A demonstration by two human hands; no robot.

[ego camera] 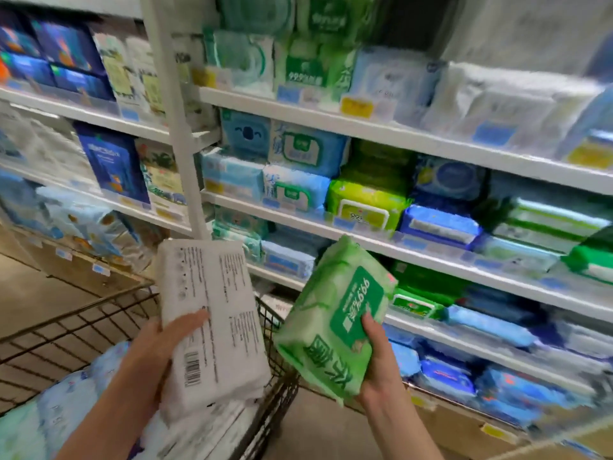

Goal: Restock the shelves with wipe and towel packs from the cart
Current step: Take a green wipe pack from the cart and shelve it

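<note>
White-wrapped and printed side up, sitting at seven o'clock in the left hand (162, 353): gripping the white pack (215, 313) by its lower left edge, pressing the thumb (189, 322) flat across the small print, curling the other fingers out of sight beneath. Tilting it toward twelve o'clock, barcode end nearest. Holding it above the far right corner of the wire cart (83, 313); cannot tell whether touching the rim.

Clutching the green pack (335, 327) in the right hand (378, 360) at five o'clock, pinching its lower right edge, thumb on the dark green label, other fingers hidden behind. Leaning it toward one o'clock, just beside the white pack but apart from it, in front of the lower tiers of the shelves (381, 127).

Facing those shelves from nine o'clock round to three o'clock, crammed with blue, green and white packs, mostly too blurred for reading. Looking past a white upright post (179, 144) at eleven o'clock. Seeing a lime-green pack (365, 204) at one o'clock on a middle tier, and a yellow price tag (356, 107) above it on a shelf edge. Carrying a pale blue patterned pack (76, 393) in the cart at eight o'clock, beside the left forearm, with more white wrapping next to it.
</note>
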